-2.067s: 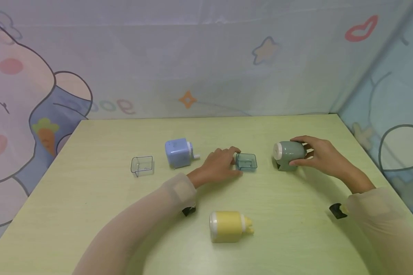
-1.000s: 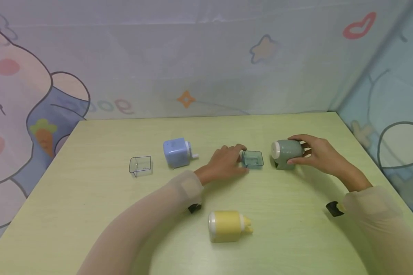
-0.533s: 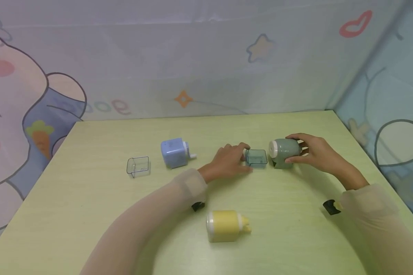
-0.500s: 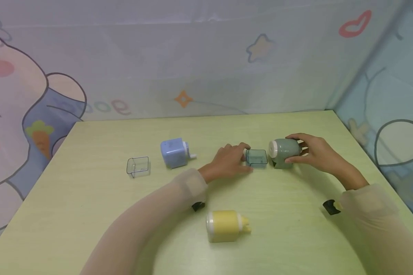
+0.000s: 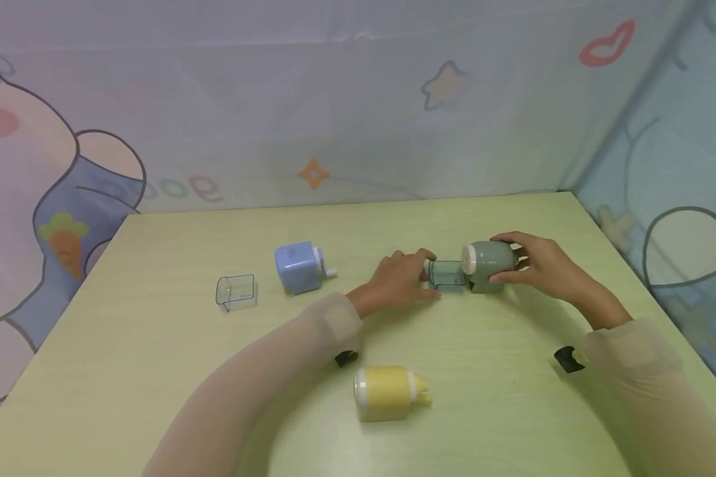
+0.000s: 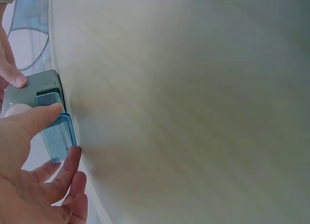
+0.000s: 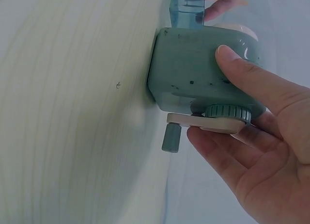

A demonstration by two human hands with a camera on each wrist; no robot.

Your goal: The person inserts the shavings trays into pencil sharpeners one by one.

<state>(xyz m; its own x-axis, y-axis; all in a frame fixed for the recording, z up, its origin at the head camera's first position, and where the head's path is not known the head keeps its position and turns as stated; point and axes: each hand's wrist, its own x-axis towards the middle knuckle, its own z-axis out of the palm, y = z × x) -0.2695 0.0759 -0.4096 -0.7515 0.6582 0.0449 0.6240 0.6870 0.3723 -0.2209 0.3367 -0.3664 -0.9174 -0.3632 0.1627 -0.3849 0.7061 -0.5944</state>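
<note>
"Since both sets of fingers are busy, what does each one have?"

"The fingers (image 6: 59,184) of the left hand (image 5: 396,283) pinch a teal see-through drawer (image 5: 449,277), thumb on one side and fingertips on the other. The right hand (image 5: 545,266) grasps a green pencil sharpener (image 5: 492,257), its thumb along the body and other fingers by the crank (image 7: 208,122)."

"Where are those two in the frame?"

"Right of centre in the head view, side by side at the desk (image 5: 155,371). The sharpener's round white face points left. The drawer's right end meets the sharpener's lower part, at its opening; how far in it reaches, I can't tell."

"And farther out?"

"Left of the left hand sits a blue sharpener (image 5: 297,267), its white knob (image 5: 331,273) pointing right. Beyond it, at centre left, is a clear drawer (image 5: 240,291). A yellow gadget (image 5: 383,394) with white ends lies on its side at lower centre."

"What about the edges?"

"Pale sleeves (image 5: 262,377) come in from the bottom and lower right. Across the top hangs a printed cloth (image 5: 262,112), with a red heart (image 5: 589,55) at upper right and a carrot (image 5: 67,250) at the left."
</note>
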